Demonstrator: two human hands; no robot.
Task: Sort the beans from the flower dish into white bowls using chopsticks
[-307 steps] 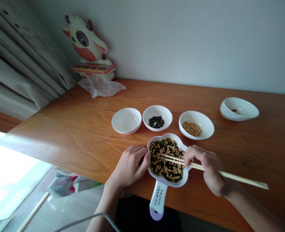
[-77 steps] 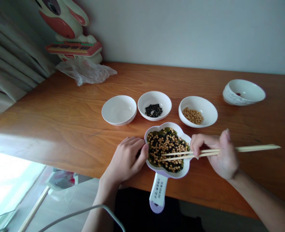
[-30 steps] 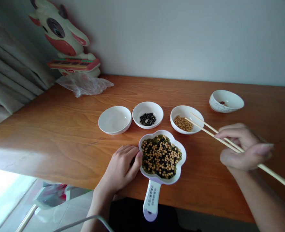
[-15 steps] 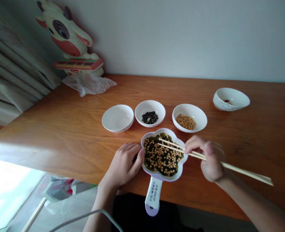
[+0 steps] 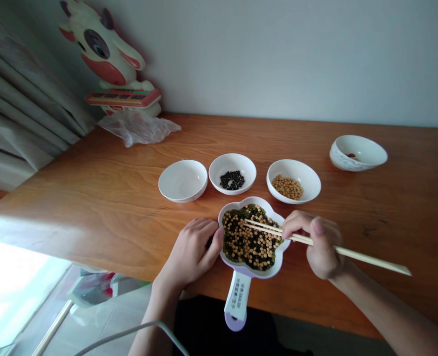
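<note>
My right hand (image 5: 317, 244) grips a pair of wooden chopsticks (image 5: 367, 257). Their tips, close together, reach into the mixed beans (image 5: 250, 247) inside a white and lilac flower-shaped pan (image 5: 279, 255). Yellow, black and small green beans lie mixed there. Whether a bean sits between the tips is too small to tell. My left hand (image 5: 194, 252) rests on the table with fingers curled, its thumb against the pan's left rim. A labelled handle (image 5: 237, 296) points toward me over the table edge. Behind the pan stand a bowl with black beans (image 5: 232, 181) and a bowl with yellow beans (image 5: 287, 188).
A white bowl (image 5: 179, 185) with nothing visible inside stands left of the black beans. Another bowl (image 5: 343, 157) with a few brown items is at the back right. A cow-shaped toy keyboard (image 5: 124, 98) and a plastic bag (image 5: 139, 129) occupy the back left. A grey cable (image 5: 129, 330) crosses below.
The chopstick tips have closed nearer together and dipped slightly lower into the beans, and the rear ends have come together. My left hand keeps its place at the pan. The view has shifted slightly.
</note>
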